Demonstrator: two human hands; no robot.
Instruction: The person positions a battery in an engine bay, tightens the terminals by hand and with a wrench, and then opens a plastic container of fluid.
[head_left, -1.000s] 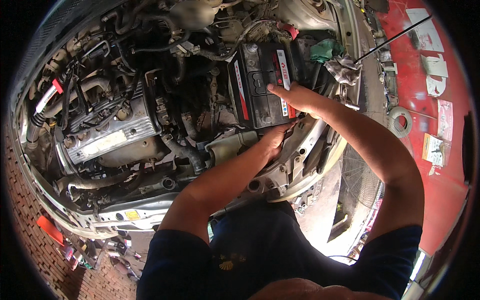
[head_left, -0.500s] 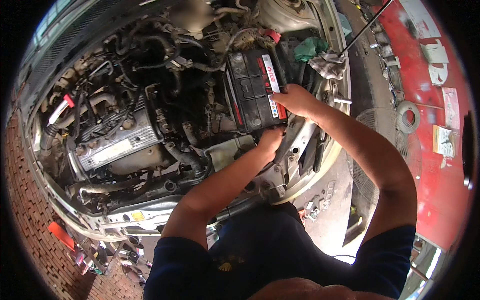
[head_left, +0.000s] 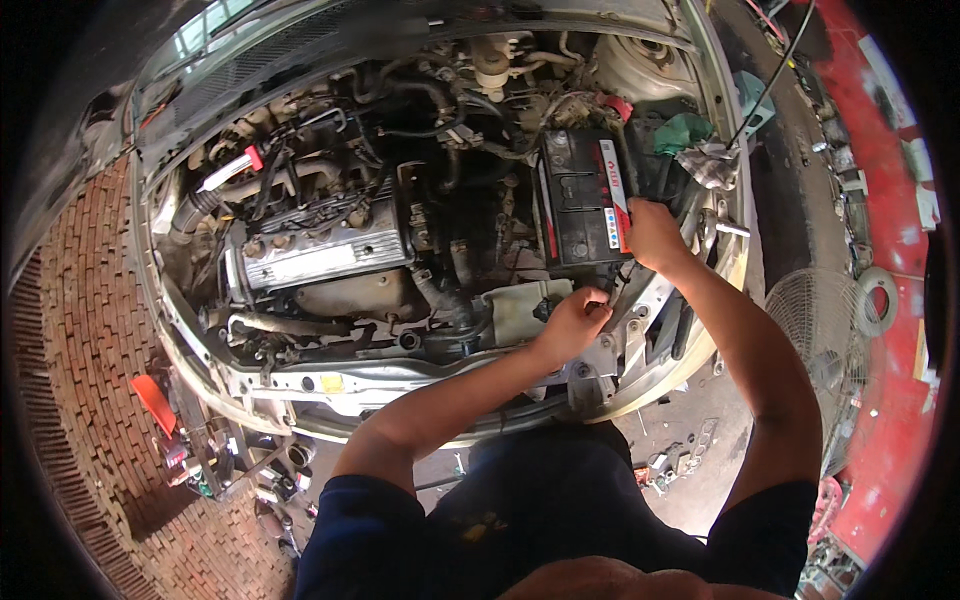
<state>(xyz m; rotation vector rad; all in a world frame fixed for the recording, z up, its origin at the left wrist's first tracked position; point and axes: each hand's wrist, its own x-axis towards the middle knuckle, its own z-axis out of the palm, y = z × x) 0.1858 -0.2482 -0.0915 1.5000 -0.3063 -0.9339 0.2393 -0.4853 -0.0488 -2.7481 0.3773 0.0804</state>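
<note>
Your car battery (head_left: pixel 580 205) sits in the upper right of the frame, at the right side of the open engine bay (head_left: pixel 400 200). It is a black rectangular box with a red and white label strip along its right edge and a moulded top, lying level in its seat among hoses and cables.

Your right hand (head_left: pixel 652 235) rests against the battery's lower right corner, fingers curled onto the label edge; how firmly it grips you cannot tell from here. Your left hand (head_left: pixel 572 322) is just below the battery's near end, fingers bunched closed around something small and dark at the front of the bay; what it is cannot be made out.

The bay fills the upper middle of the frame. The silver engine valve cover (head_left: pixel 315 260) lies left of centre, with black hoses running over it. A pale plastic reservoir (head_left: pixel 515 305) sits just left of your left hand. A green rag (head_left: pixel 683 132) lies just beyond the battery at upper right, with a thin prop rod (head_left: pixel 770 80) slanting up past it.

A brick floor (head_left: pixel 90 300) covers the left of the frame, with an orange object (head_left: pixel 152 400) and scattered small parts at lower left. A wire fan guard (head_left: pixel 815 340) stands at the right, before a red wall (head_left: pixel 890 200).
</note>
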